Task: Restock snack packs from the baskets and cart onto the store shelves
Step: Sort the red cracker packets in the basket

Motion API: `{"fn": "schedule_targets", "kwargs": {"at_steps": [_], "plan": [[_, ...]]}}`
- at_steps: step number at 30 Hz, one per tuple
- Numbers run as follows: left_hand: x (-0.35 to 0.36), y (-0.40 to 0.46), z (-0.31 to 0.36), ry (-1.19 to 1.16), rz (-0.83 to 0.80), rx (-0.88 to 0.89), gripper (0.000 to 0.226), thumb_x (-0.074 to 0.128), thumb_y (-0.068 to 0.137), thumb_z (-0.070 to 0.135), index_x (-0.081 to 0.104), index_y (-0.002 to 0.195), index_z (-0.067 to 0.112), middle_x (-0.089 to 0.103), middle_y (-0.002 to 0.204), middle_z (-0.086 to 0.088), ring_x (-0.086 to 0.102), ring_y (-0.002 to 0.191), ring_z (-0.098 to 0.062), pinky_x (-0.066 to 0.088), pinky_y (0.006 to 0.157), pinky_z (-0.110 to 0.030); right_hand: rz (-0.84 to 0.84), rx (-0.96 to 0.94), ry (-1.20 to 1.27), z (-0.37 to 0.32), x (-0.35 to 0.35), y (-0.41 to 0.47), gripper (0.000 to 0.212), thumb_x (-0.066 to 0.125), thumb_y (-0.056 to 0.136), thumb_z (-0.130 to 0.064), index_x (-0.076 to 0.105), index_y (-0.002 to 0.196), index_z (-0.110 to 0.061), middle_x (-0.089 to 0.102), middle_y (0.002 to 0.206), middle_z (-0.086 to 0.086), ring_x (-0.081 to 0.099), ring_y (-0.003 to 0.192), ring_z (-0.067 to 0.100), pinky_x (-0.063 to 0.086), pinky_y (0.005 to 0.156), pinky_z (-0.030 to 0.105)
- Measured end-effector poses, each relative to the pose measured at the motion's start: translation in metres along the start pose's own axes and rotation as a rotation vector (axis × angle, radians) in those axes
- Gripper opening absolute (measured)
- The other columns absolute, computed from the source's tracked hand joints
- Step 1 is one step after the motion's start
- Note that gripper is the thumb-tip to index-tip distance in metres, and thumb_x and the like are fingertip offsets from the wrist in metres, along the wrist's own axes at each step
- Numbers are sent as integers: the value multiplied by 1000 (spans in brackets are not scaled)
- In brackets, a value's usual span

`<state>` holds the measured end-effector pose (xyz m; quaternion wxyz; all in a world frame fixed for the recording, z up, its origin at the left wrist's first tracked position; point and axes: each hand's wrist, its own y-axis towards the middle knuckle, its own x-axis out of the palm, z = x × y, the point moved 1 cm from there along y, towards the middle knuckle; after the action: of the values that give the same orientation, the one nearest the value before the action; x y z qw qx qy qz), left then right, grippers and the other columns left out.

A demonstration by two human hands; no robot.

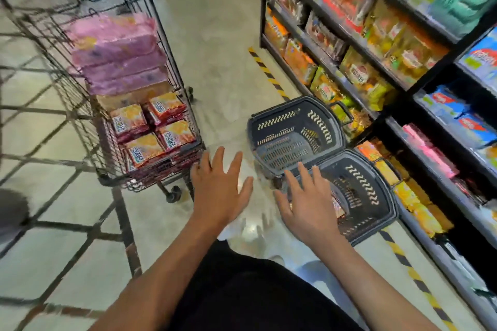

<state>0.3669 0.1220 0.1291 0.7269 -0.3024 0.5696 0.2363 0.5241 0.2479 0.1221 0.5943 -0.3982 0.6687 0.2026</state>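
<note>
Currently nothing being held: left hand (219, 185) and right hand (309, 204) being spread flat, lower centre. Orange snack packs (156, 129) being carried in cart (150, 67), centre left. Packs judged light, crinkly, crushable; best taken by edges. Baskets (295, 129) lying centre right.

Print on packs, none showing legibly.
Orange snack packs (150, 129) in the wire cart (172, 67) are showing a blue-and-white label patch, characters too blurred to read. A blue pack (484, 58) on the shelf unit (430, 83) is showing red lettering, also unreadable. Green-yellow packs (360, 75) are carrying a red-bordered label, blurred. No prices or numbers are resolving.
</note>
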Motion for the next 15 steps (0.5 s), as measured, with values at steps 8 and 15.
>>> {"fn": "schedule_targets", "kwargs": {"at_steps": [8,15], "plan": [[-13,6,-118,-7,-52,-150,70,23,96,64,31,158,34,26,166,-10,16,153,-42,17,120,-63,-11,-135,16,-111,28,53,63,37,102,-55,57,145,-13,49,154,19,40,144,46,40,113,60],[-9,25,-231,-35,-31,-129,65,40,89,58,62,138,22,57,144,-17,49,133,-47,38,106,-66,-70,-172,-1,-224,63,108,65,34,100,-56,57,144,-14,49,153,20,41,143,47,40,113,61]]}}
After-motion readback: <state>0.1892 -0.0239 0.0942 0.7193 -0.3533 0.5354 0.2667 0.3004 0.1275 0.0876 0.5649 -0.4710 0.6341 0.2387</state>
